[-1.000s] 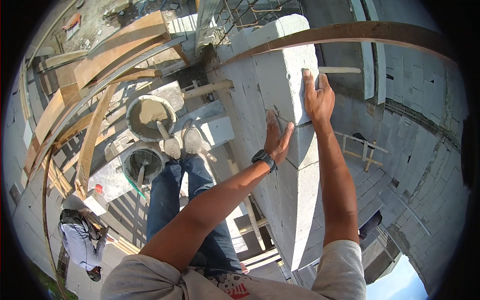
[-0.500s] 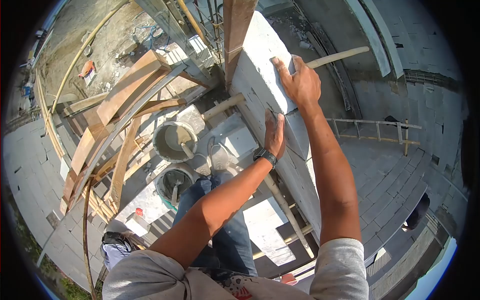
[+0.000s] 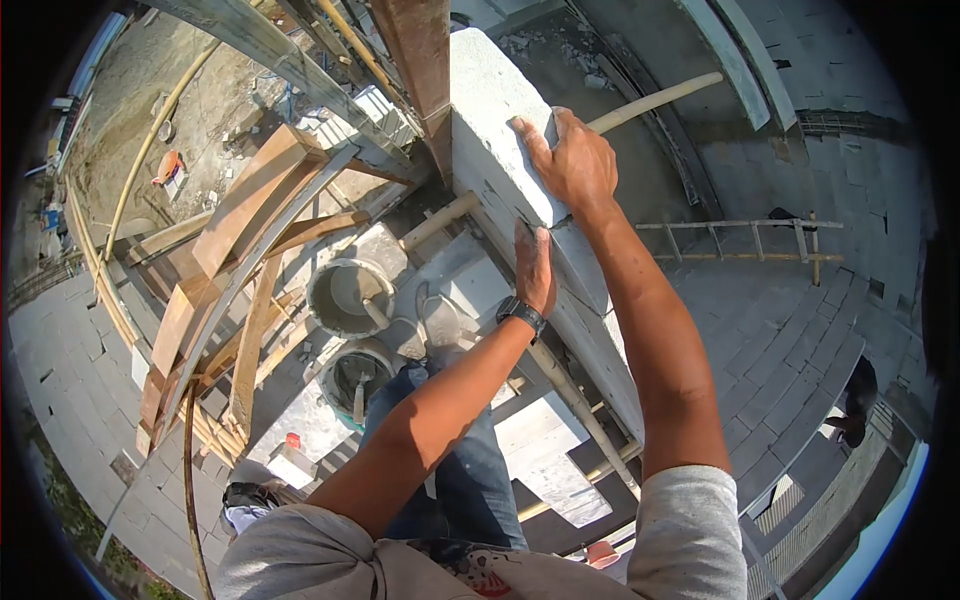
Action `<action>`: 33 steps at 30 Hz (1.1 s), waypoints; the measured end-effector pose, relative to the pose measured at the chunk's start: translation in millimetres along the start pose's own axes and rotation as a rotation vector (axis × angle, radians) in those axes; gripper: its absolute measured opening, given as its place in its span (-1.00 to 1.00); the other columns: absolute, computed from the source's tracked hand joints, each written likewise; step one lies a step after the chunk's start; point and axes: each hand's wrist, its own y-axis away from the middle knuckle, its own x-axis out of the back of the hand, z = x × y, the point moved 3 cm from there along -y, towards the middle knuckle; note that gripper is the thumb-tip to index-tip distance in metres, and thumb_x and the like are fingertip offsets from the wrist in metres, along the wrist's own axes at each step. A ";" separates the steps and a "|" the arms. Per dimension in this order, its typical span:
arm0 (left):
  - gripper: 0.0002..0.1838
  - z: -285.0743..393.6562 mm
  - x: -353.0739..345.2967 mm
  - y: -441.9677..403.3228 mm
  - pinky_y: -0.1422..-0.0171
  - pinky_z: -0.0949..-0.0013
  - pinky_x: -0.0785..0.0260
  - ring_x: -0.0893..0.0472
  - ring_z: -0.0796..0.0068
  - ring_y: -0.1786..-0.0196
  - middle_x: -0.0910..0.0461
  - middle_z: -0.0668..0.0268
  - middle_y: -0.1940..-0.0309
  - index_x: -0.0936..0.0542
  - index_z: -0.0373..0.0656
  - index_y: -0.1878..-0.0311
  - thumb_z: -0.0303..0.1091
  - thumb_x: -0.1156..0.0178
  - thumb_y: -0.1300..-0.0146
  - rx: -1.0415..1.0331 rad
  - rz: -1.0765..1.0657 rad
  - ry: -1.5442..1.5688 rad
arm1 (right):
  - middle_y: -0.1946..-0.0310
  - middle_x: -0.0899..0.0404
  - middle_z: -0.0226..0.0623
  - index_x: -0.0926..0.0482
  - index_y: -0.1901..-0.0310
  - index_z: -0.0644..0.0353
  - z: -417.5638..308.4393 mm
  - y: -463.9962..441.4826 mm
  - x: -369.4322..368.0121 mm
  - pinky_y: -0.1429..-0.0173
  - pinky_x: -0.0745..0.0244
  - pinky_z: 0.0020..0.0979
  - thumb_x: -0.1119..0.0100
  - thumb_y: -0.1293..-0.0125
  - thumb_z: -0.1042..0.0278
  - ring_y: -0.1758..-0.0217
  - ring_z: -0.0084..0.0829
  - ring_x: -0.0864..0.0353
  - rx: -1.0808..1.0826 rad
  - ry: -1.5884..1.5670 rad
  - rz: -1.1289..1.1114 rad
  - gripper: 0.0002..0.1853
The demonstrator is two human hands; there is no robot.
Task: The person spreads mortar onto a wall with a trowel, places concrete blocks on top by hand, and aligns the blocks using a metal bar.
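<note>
A white lightweight concrete block (image 3: 492, 115) sits on top of the block wall (image 3: 585, 268), its far end against a brown wooden post (image 3: 415, 62). My right hand (image 3: 580, 165) grips the near end of this block, thumb on the top face and fingers over the right edge. Lower down, my left hand (image 3: 535, 265), with a watch at the wrist, lies flat on the wall's left face near the joint under the block. Its fingers are stretched out and hold nothing.
Two mortar buckets, one grey (image 3: 318, 312) and one with a trowel (image 3: 360, 398) in it, stand by my feet. Wooden boards (image 3: 255, 195) lean at left. White blocks (image 3: 540, 430) lie on the bamboo scaffold. A bamboo pole (image 3: 655, 103) juts out beyond the wall.
The view has shifted slightly, so the block, wall and both hands appear a little further left. Both hands keep the same hold and contact.
</note>
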 end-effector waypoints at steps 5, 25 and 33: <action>-0.12 -26.3 -0.1 -7.2 -0.63 0.21 0.07 -0.09 0.08 -0.57 -0.06 -0.13 -0.53 0.00 -0.47 -0.54 0.21 0.21 -0.55 -0.020 -0.008 0.085 | 0.23 -0.72 0.09 -0.61 0.01 0.34 1.5 -0.6 -4.3 0.01 -0.59 -0.04 -0.04 -0.35 -0.40 0.12 0.06 -0.73 0.002 0.017 -0.003 -0.24; -0.07 -94.0 128.0 61.5 -0.62 0.14 -0.01 -0.17 -0.17 -0.54 -0.12 -0.27 -0.50 -0.03 -0.46 -0.54 0.26 0.11 -0.50 -0.088 -0.065 -0.377 | 0.19 -0.71 0.13 -0.62 -0.04 0.31 -3.7 1.4 -5.8 -0.08 -0.56 -0.02 -0.01 -0.35 -0.42 0.07 0.09 -0.71 -0.006 0.091 0.070 -0.23; -0.47 -194.1 250.2 116.2 -0.38 -0.03 -0.36 -0.43 -0.27 -0.32 -0.37 -0.19 -0.33 -0.41 0.02 -0.41 -0.47 -0.12 -0.38 -0.418 0.058 -1.059 | 0.02 -0.69 0.06 -0.54 -0.20 0.17 -0.8 2.8 -14.9 -0.17 -0.53 -0.08 0.03 -0.44 -0.32 -0.05 0.07 -0.67 0.062 0.160 0.154 -0.33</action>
